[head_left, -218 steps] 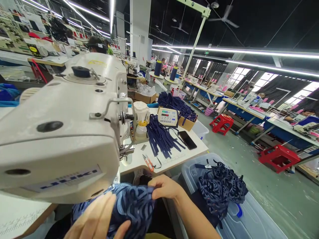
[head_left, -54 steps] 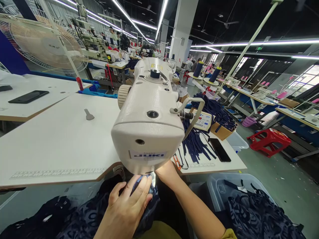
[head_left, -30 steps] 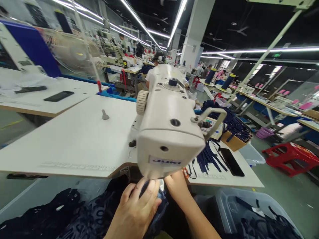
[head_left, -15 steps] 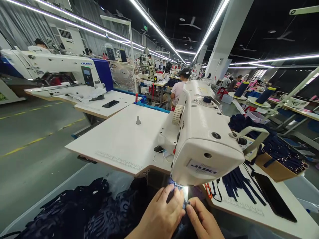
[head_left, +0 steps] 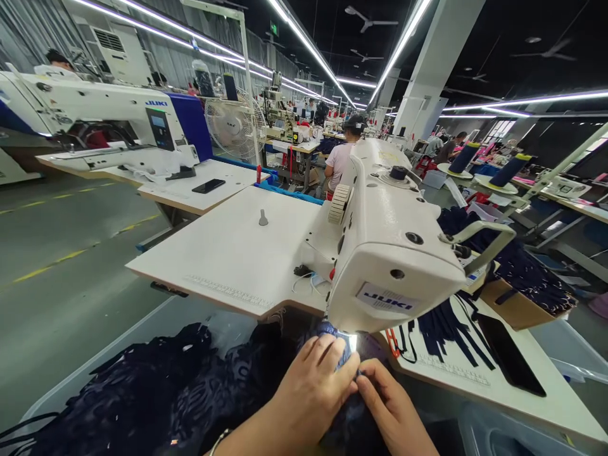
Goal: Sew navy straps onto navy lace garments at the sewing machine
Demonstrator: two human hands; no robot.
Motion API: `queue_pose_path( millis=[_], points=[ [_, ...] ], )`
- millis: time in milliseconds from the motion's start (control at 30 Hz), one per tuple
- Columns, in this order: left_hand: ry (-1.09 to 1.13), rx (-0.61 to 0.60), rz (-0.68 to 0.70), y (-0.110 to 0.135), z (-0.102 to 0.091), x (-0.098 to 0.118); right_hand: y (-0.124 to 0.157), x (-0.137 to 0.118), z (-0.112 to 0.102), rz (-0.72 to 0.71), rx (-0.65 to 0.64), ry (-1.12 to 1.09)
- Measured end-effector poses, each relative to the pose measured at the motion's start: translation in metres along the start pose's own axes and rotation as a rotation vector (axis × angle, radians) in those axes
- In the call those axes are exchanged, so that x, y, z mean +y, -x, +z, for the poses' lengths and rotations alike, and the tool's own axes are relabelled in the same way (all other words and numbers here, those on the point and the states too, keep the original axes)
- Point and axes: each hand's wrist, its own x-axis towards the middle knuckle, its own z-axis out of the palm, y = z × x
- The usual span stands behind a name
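Note:
My left hand lies over a navy patterned piece of fabric, its fingers bent and pressing it just below the head of a white JUKI sewing machine. Between thumb and forefinger, my right hand pinches the same fabric at its right edge, close to my left fingertips. A small lamp lights the spot under the machine head. The needle and presser foot are hidden behind the head and my fingers.
Dark lace-like fabric fills a clear bin at lower left. On the right tabletop are navy strips, orange-handled snips and a black phone. A cardboard box stands behind. A co-worker sits ahead.
The view has tilted slightly. My left fingers have shifted on the fabric, and more of it shows under the machine head. My right hand keeps its pinch.

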Motion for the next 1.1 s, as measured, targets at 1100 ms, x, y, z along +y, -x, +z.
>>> queue_pose_path(
  millis=[1100],
  points=[
    [0.074, 0.148, -0.068, 0.005, 0.016, -0.01, -0.042, 0.012, 0.015, 0.01, 0.405, 0.088]
  ],
)
